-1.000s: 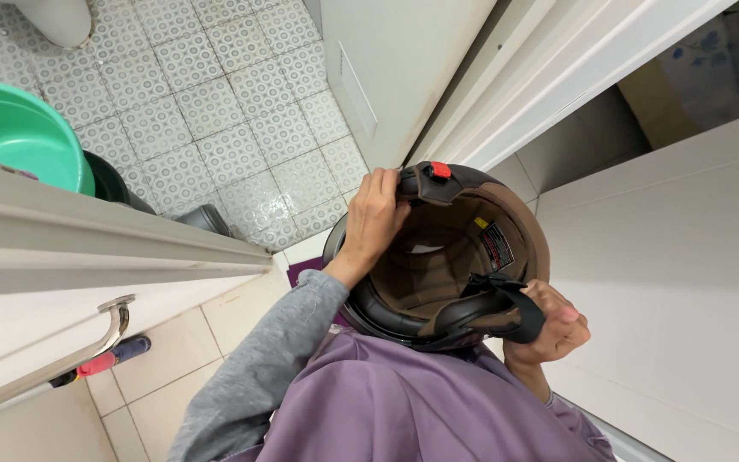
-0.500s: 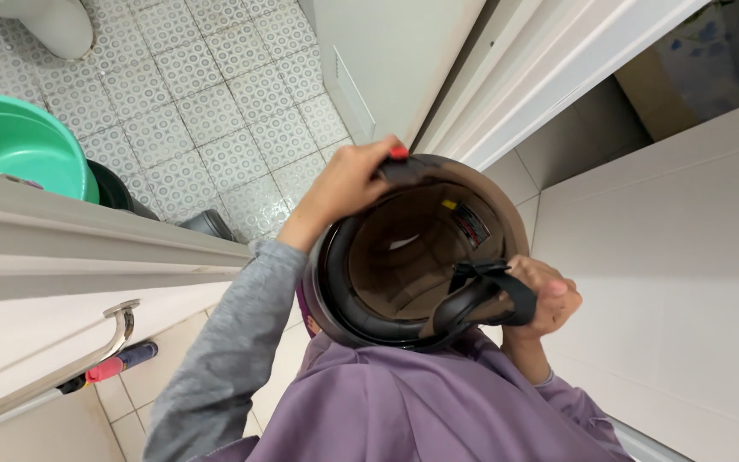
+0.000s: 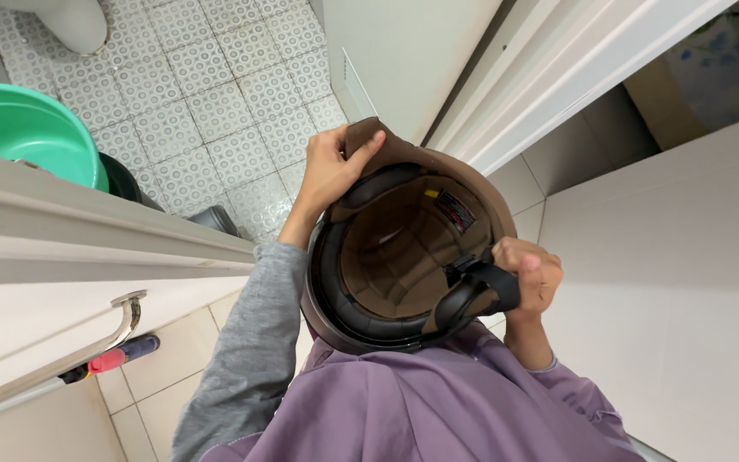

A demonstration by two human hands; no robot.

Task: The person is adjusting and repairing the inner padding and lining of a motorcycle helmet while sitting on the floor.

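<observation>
I hold one brown helmet (image 3: 404, 257) open side up before my chest. My left hand (image 3: 331, 167) pinches its far brim, fingers (image 3: 361, 152) curled over the edge. My right hand (image 3: 534, 275) is fisted around the black strap (image 3: 493, 278). A white door (image 3: 27, 257) stands close on the left, a white wall (image 3: 669, 282) close on the right. One green basin (image 3: 19, 128) sits on the tiled floor (image 3: 215, 85).

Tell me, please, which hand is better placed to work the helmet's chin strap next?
Probably the right hand: it is closed around the black chin strap at the rim of the helmet. The left hand is occupied gripping the brown brim on the far side.
</observation>
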